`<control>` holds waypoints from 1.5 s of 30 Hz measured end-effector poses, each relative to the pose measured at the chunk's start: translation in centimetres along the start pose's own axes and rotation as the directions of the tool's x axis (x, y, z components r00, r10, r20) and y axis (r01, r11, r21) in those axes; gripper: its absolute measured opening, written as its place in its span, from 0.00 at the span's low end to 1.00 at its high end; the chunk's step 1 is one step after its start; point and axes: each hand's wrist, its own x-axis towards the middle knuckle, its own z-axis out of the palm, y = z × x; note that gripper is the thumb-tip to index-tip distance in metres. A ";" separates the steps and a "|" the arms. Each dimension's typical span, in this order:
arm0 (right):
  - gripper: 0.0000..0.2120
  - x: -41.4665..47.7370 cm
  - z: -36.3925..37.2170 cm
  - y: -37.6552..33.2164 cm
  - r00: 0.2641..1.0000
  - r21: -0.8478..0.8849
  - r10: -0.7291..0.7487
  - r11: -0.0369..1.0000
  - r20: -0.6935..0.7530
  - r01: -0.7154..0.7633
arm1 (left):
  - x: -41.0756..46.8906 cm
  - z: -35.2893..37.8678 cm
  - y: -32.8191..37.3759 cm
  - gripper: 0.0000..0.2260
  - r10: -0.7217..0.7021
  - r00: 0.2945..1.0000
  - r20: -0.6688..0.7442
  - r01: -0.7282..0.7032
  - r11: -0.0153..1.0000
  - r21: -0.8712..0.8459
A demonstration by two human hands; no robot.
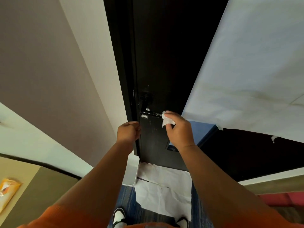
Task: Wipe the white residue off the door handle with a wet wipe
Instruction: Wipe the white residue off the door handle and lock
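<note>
Wipe (166, 121) pinched in right hand (180, 130) touches handle (150, 113); left hand (128, 133) grips door (164, 63)

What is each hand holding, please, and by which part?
The right hand pinches the wet wipe by its right side, at the door handle; the left hand grips the door edge.

A tall black door (164, 55) stands between a taupe wall (49, 63) on the left and a white sheet (255, 63) on the right, white paper (164, 191) covering blue carpet (128, 199) at its foot beside a white bin (132, 171).
</note>
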 end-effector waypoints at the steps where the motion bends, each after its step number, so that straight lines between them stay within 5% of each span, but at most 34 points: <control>1: 0.15 -0.2 0.0 0.4 0.999 0.006 0.007 1.000 -0.034 -0.007 | 0.1 -0.3 0.2 0.07 0.003 1.000 0.014 -0.004 1.000 0.003; 9: 0.15 -1.1 0.3 1.7 0.950 0.001 0.241 0.969 -0.199 -0.246 | 1.4 -2.7 0.8 0.07 0.034 0.999 0.041 -0.039 0.992 0.117; 16: 0.13 -3.2 3.9 4.0 0.822 0.172 0.565 0.818 -0.070 -0.548 | 2.3 -4.0 0.7 0.08 0.031 0.996 0.085 -0.049 0.972 0.228; 23: 0.03 0.3 7.1 1.2 0.831 0.191 0.552 0.825 -0.071 -0.532 | 3.1 -5.5 1.0 0.07 0.057 0.987 0.151 -0.111 0.919 0.378; 28: 0.11 2.9 9.7 -0.1 0.782 0.212 0.620 0.775 -0.070 -0.595 | 3.1 -5.6 2.5 0.07 0.116 0.975 0.192 -0.187 0.892 0.411; 34: 0.09 2.9 11.4 -0.8 0.835 0.083 0.550 0.832 0.009 -0.548 | 3.0 -5.1 2.7 0.07 0.142 0.962 0.233 -0.231 0.876 0.422; 45: 0.10 2.3 12.4 -1.2 0.879 0.093 0.469 0.882 -0.079 -0.462 | 3.7 -6.0 1.3 0.08 0.119 0.972 0.204 -0.202 0.868 0.455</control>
